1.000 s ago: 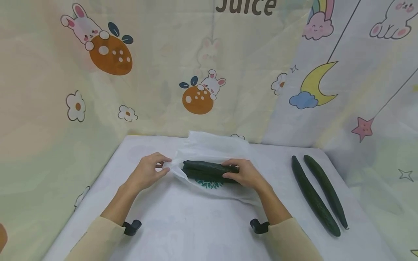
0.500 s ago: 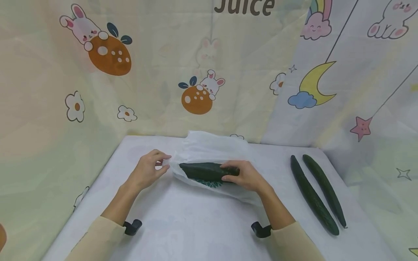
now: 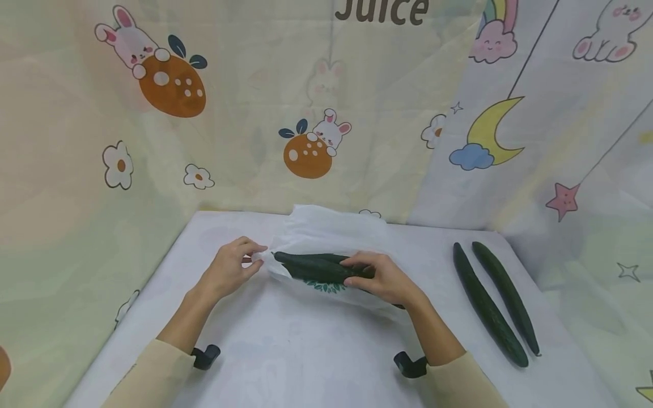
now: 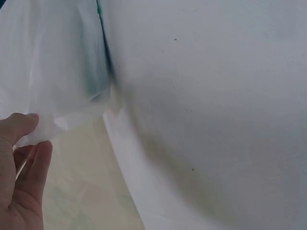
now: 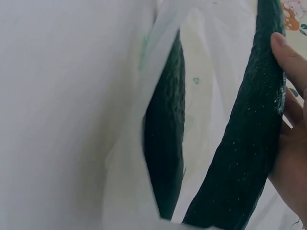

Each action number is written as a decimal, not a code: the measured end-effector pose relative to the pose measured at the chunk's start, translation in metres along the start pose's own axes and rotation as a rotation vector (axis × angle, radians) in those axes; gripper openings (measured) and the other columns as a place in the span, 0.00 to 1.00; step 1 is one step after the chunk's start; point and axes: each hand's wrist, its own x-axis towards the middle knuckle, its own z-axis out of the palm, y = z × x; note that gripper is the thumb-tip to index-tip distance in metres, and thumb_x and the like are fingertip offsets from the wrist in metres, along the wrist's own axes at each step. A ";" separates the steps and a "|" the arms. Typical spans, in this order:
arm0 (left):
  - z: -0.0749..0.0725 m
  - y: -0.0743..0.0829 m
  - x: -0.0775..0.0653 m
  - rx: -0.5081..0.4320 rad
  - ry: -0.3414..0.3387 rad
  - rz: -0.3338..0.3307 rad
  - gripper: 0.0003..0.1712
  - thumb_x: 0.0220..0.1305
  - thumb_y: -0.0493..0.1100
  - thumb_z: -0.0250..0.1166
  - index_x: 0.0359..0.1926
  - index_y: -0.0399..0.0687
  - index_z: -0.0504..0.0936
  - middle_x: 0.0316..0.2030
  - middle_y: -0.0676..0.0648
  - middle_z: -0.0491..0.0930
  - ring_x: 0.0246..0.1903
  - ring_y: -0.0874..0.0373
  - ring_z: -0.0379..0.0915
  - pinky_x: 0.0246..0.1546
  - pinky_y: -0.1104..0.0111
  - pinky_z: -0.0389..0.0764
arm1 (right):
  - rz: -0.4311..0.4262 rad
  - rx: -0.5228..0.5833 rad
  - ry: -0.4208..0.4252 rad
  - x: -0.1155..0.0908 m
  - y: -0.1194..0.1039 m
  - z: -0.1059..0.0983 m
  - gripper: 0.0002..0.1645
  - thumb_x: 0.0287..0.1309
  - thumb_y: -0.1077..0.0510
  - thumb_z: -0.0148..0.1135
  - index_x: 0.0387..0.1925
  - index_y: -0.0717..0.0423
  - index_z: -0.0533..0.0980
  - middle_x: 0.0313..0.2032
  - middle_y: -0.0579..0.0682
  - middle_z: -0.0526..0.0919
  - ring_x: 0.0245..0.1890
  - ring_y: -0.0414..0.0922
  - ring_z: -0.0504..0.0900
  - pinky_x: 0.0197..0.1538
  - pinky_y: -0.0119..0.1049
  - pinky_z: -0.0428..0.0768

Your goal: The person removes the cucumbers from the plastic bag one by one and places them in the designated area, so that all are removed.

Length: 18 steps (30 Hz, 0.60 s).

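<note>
1. I see the left hand pinching the white bag.
2. The right hand grips one cucumber at the bag's mouth; the bag partly hides another cucumber.
3. Two more cucumbers lie rightward on the table.

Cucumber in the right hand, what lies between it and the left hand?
The head view shows an edge of the white bag between the left hand and the cucumber; the left hand pinches that edge.
</note>
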 end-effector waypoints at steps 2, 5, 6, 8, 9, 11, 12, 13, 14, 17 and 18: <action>0.000 0.000 -0.001 0.009 -0.022 -0.011 0.18 0.61 0.33 0.73 0.53 0.42 0.87 0.45 0.46 0.84 0.41 0.50 0.81 0.46 0.58 0.86 | -0.009 0.025 0.006 0.000 -0.003 -0.001 0.22 0.61 0.53 0.74 0.58 0.43 0.82 0.52 0.41 0.84 0.52 0.44 0.83 0.51 0.45 0.84; 0.002 0.001 -0.003 0.020 -0.057 -0.028 0.19 0.62 0.35 0.73 0.54 0.43 0.87 0.45 0.47 0.84 0.42 0.52 0.81 0.47 0.59 0.86 | -0.024 0.043 0.017 0.000 -0.010 -0.004 0.22 0.62 0.54 0.73 0.58 0.43 0.81 0.52 0.41 0.85 0.52 0.44 0.83 0.51 0.45 0.84; 0.003 0.001 -0.003 0.016 -0.067 -0.033 0.19 0.62 0.35 0.73 0.54 0.43 0.87 0.45 0.47 0.84 0.42 0.53 0.82 0.47 0.59 0.86 | -0.025 0.048 0.022 0.001 -0.012 -0.005 0.22 0.62 0.54 0.73 0.58 0.43 0.82 0.52 0.41 0.85 0.51 0.44 0.83 0.50 0.44 0.84; 0.003 0.002 -0.004 -0.004 -0.084 -0.045 0.19 0.62 0.35 0.73 0.55 0.43 0.86 0.46 0.47 0.84 0.42 0.53 0.82 0.46 0.60 0.86 | -0.035 0.062 0.031 0.002 -0.018 -0.008 0.22 0.63 0.56 0.72 0.58 0.44 0.81 0.51 0.42 0.85 0.49 0.45 0.83 0.49 0.43 0.84; 0.004 0.002 -0.004 -0.018 -0.091 -0.050 0.20 0.62 0.35 0.73 0.55 0.43 0.86 0.46 0.47 0.85 0.42 0.53 0.83 0.46 0.60 0.86 | -0.041 0.071 0.035 0.003 -0.020 -0.010 0.22 0.63 0.56 0.72 0.58 0.45 0.82 0.51 0.42 0.85 0.49 0.45 0.83 0.49 0.42 0.85; 0.003 0.003 -0.004 -0.048 -0.105 -0.061 0.20 0.62 0.36 0.73 0.56 0.43 0.86 0.47 0.47 0.85 0.43 0.53 0.83 0.46 0.60 0.86 | -0.043 0.089 0.041 0.005 -0.027 -0.013 0.22 0.63 0.58 0.71 0.58 0.46 0.81 0.51 0.44 0.85 0.48 0.46 0.83 0.48 0.41 0.85; 0.003 0.004 -0.004 -0.064 -0.114 -0.066 0.20 0.62 0.36 0.73 0.56 0.43 0.86 0.48 0.46 0.85 0.43 0.53 0.83 0.46 0.61 0.86 | -0.047 0.099 0.044 0.005 -0.030 -0.016 0.22 0.64 0.58 0.71 0.58 0.47 0.81 0.51 0.45 0.85 0.48 0.47 0.83 0.48 0.40 0.85; 0.003 0.004 -0.004 -0.075 -0.124 -0.071 0.20 0.62 0.36 0.73 0.56 0.43 0.85 0.48 0.46 0.85 0.43 0.53 0.83 0.46 0.61 0.86 | -0.049 0.108 0.047 0.006 -0.033 -0.018 0.22 0.64 0.59 0.71 0.59 0.49 0.81 0.52 0.46 0.85 0.48 0.47 0.83 0.48 0.40 0.86; 0.003 0.005 -0.004 -0.080 -0.135 -0.073 0.20 0.63 0.36 0.73 0.56 0.43 0.85 0.48 0.47 0.85 0.43 0.54 0.82 0.46 0.61 0.86 | -0.047 0.111 0.052 0.007 -0.036 -0.021 0.21 0.64 0.59 0.70 0.59 0.50 0.81 0.52 0.47 0.84 0.48 0.48 0.84 0.48 0.39 0.86; 0.005 0.006 -0.004 -0.076 -0.172 -0.064 0.18 0.63 0.37 0.72 0.55 0.42 0.85 0.47 0.46 0.86 0.43 0.54 0.81 0.45 0.62 0.86 | -0.033 0.113 0.075 0.007 -0.043 -0.030 0.21 0.65 0.61 0.70 0.59 0.51 0.80 0.52 0.48 0.84 0.48 0.48 0.84 0.49 0.39 0.85; 0.006 0.005 -0.005 -0.073 -0.181 -0.058 0.18 0.63 0.36 0.72 0.54 0.41 0.86 0.46 0.46 0.86 0.42 0.54 0.81 0.45 0.62 0.86 | -0.029 0.110 0.083 0.007 -0.045 -0.033 0.21 0.65 0.61 0.69 0.59 0.52 0.80 0.52 0.49 0.84 0.48 0.48 0.84 0.50 0.39 0.85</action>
